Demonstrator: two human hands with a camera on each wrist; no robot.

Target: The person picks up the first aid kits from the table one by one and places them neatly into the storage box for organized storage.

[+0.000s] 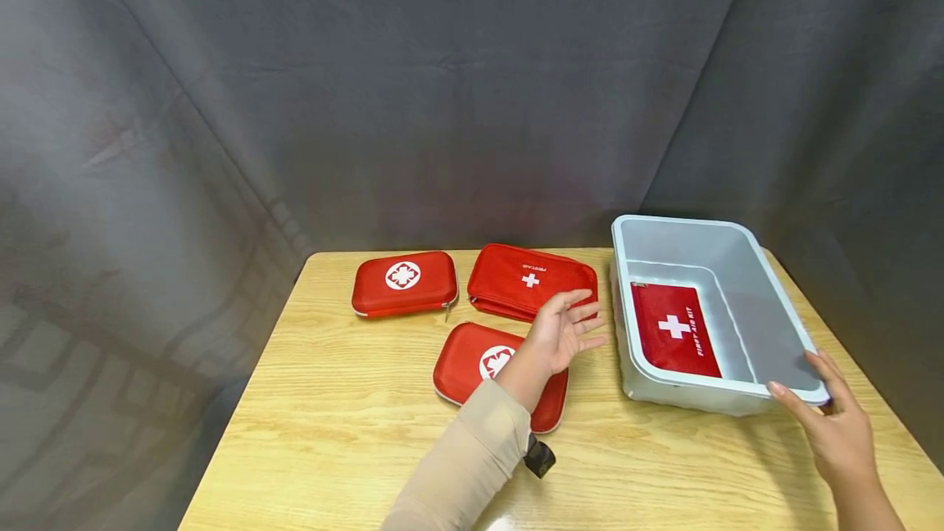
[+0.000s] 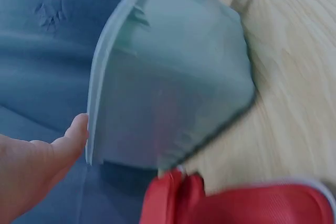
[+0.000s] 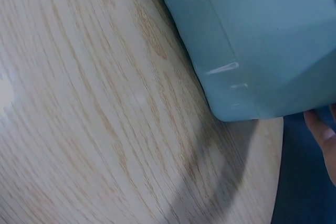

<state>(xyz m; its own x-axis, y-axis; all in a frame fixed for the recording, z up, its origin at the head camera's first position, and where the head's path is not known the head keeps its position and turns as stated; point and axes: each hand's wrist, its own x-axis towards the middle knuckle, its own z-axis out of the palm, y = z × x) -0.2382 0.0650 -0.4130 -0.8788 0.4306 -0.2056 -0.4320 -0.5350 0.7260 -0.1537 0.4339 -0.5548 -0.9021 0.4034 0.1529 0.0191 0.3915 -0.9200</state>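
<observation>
1. The right hand (image 1: pixel 837 420) pinches the near corner of the grey bin (image 1: pixel 682 246), with its thumb and fingers at the rim.
2. The left hand (image 1: pixel 564 330) is wide open, with its fingers spread, and has hold of nothing. It is just beside the bin's left side. I cannot tell if its thumb touches the rim.
3. The step looks like moving the bin or keeping it steady. I cannot tell if its near end is lifted off the desk (image 1: pixel 354 408).
4. The bin is between the two hands, mostly ahead of the right one. Its top is open. One red pouch (image 1: pixel 671 334) lies flat inside, on the side closer to the left hand. The rest of the bin floor looks bare.
5. Three more red cases are outside the bin. The near red case (image 1: pixel 472 359) is partly under the left arm. The soft red case (image 1: pixel 509 275) is just past the left hand. The far red case (image 1: pixel 401 277) is farther to its left.
6. Picking up a case next would call for curling the left hand round it, while the right hand holds the bin still.
</observation>
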